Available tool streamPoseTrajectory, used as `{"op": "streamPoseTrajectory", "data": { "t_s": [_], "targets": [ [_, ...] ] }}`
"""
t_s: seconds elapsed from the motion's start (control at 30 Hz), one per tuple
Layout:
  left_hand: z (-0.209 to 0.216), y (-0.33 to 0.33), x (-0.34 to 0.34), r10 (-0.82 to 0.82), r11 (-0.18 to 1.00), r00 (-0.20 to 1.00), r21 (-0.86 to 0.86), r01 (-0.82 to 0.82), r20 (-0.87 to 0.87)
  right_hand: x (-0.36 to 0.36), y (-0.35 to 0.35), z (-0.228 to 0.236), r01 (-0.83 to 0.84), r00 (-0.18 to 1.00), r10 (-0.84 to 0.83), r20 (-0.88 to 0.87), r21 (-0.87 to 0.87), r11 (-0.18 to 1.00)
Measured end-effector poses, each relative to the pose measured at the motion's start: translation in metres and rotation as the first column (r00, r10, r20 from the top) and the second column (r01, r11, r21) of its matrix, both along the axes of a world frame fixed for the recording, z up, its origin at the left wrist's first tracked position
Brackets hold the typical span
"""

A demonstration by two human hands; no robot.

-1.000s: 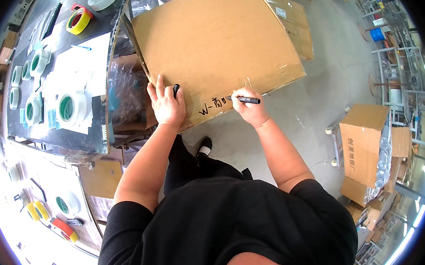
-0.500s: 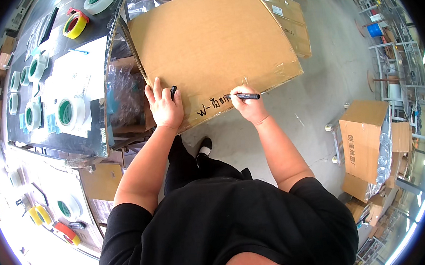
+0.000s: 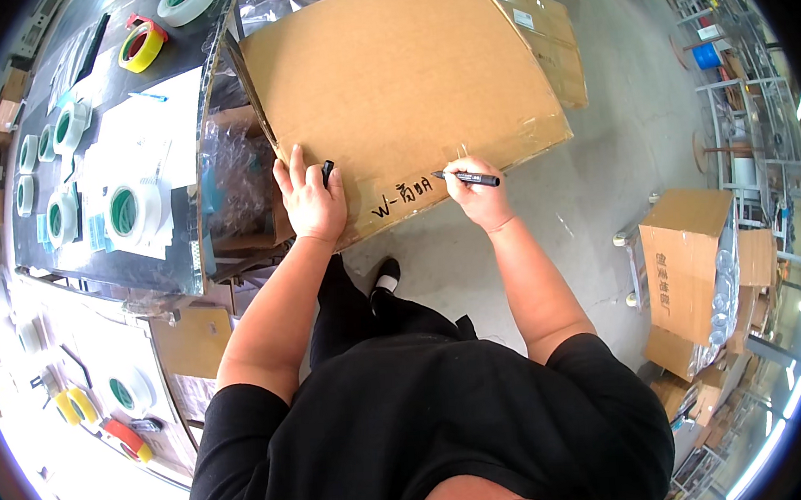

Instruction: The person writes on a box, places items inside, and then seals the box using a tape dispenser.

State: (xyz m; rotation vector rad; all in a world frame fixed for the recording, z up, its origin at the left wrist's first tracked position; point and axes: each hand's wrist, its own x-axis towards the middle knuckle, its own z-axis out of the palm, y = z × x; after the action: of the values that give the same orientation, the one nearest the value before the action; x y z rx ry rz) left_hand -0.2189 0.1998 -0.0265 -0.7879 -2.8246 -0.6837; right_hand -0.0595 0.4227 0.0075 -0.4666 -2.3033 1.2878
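Mid-writing: right hand pinches black marker on cardboard box; left hand flat, gripping marker cap, steadies near edge. Box shifting would likely smear the line.

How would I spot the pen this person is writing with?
Find the big brown cardboard box at the top middle. At its near edge, the right hand holds a slim black marker, tip pointing left at fresh black handwriting. The other small black piece, likely its cap, sits at the left hand.
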Motion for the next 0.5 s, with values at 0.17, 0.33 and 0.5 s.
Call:
{"op": "streamPoseTrajectory", "data": {
  "t_s": [0.17,0.33,0.5],
  "targets": [
    [0.001,0.001,0.001,-0.009,1.0,1.0,0.017,0.009,-0.001,0.004,0.006,-0.007,-0.054,0.997,0.06,-0.052,0.097,0.994],
    [0.0,0.002,-0.001,-0.02,1.0,1.0,0.007,0.02,-0.009,0.003,0.014,-0.01,-0.086,0.993,0.091,-0.076,0.065,0.994],
    [-0.001,0.001,-0.002,-0.017,1.0,1.0,0.009,0.017,-0.008,-0.003,0.01,0.003,-0.049,0.998,0.054,-0.034,0.137,0.989]
  ]
}}
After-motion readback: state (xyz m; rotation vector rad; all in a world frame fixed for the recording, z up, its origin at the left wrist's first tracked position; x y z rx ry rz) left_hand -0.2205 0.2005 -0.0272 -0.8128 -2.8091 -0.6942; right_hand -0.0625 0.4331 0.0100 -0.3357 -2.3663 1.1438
